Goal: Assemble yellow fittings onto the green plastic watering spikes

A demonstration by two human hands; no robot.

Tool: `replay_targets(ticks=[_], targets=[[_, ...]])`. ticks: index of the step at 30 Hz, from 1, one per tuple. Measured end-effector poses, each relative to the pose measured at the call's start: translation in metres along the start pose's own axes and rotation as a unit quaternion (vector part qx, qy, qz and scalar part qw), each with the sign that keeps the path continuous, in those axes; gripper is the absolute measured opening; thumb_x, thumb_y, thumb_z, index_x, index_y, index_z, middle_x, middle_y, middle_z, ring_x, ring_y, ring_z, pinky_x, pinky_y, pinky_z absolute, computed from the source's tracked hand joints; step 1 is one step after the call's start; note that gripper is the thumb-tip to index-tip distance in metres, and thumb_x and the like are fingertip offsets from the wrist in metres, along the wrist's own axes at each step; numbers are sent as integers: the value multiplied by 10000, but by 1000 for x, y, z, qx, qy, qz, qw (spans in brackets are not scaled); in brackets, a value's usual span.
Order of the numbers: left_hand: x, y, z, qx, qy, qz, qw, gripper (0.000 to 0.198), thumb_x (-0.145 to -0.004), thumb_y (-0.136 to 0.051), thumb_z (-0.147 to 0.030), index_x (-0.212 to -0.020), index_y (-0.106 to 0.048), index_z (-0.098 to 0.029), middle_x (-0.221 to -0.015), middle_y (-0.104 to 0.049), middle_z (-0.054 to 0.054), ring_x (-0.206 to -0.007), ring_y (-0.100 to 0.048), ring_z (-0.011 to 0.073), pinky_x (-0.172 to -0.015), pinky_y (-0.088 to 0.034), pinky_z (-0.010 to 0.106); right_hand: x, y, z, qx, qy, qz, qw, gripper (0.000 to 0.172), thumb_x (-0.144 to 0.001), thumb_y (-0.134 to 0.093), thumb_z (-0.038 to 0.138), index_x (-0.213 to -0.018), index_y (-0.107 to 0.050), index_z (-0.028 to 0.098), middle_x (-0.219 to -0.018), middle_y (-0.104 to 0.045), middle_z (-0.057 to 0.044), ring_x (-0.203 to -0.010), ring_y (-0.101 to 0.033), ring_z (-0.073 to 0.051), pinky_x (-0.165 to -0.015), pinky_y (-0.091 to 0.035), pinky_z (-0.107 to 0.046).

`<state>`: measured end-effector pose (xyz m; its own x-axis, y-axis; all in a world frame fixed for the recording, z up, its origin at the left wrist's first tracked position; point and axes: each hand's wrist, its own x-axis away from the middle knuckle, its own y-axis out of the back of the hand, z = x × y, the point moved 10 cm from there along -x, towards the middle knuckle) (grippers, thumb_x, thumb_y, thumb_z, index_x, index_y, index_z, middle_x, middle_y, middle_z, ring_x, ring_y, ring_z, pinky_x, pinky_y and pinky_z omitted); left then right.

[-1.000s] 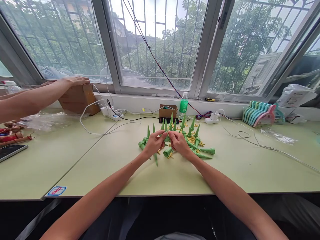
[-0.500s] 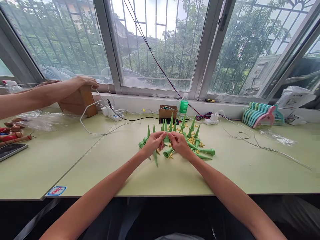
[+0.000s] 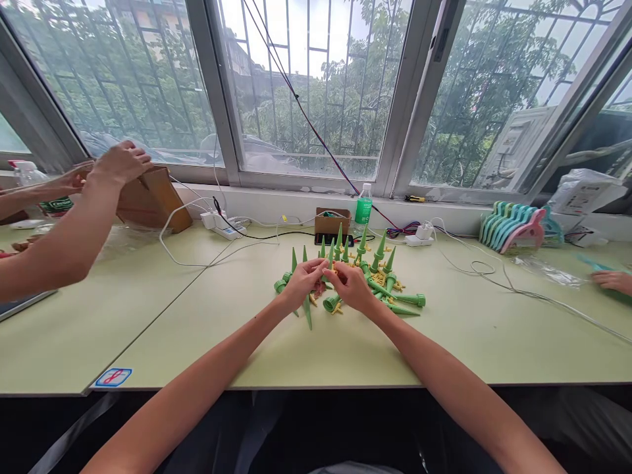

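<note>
My left hand (image 3: 303, 284) is closed, fingers pinching a green plant-watering spike (image 3: 331, 251) whose tip points up. My right hand (image 3: 353, 286) meets it at the fingertips, closed on a small yellow valve (image 3: 334, 266) at the spike's side. The fingers hide most of both parts. Behind and beside my hands, several more green spikes (image 3: 379, 253) stand upright with yellow valves on some. Others lie flat, such as a green spike (image 3: 409, 299) on the right and an open-ended one (image 3: 332, 303) just below my hands. A pile of loose yellow valves (image 3: 379, 282) lies among them.
Behind the spikes are a small cardboard box (image 3: 333, 225), a phone (image 3: 328, 239) and a green-labelled bottle (image 3: 364, 205). White cables cross the table. Another person's hands (image 3: 121, 161) hold a brown carton (image 3: 155, 197) at left. Hangers (image 3: 511, 227) and another person's hand (image 3: 613, 281) are at right.
The pinched spike has shifted slightly right and the yellow valve now shows at my right fingertips. At left, the other person's arm has swung back; at right, another hand has come into view.
</note>
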<state>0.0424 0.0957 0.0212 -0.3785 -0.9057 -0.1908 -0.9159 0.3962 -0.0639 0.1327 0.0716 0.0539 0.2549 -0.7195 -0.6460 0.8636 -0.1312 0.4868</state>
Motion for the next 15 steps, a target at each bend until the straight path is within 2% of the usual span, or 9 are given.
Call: replay_targets(ticks=[5, 15], targets=[[0, -3, 2, 18, 2, 10, 1000, 388, -787, -608, -526, -775, -578, -139, -629, -510, -23, -420, -423, 39, -367, -363, 182, 2, -2, 5, 15, 5, 3, 1000, 404, -899, -468, 467, -636, -317, 200, -515, -362, 65, -472, -279, -76, -479, -241, -217], [1, -12, 4, 59, 9, 26, 998, 405, -795, -600, -531, -680, -497, -156, -565, -435, -50, -421, -413, 46, -376, -382, 190, 2, -2, 6, 23, -3, 7, 1000, 410, -863, -531, 486, -620, -373, 196, -523, -452, 55, -468, -338, -75, -487, -276, -214]])
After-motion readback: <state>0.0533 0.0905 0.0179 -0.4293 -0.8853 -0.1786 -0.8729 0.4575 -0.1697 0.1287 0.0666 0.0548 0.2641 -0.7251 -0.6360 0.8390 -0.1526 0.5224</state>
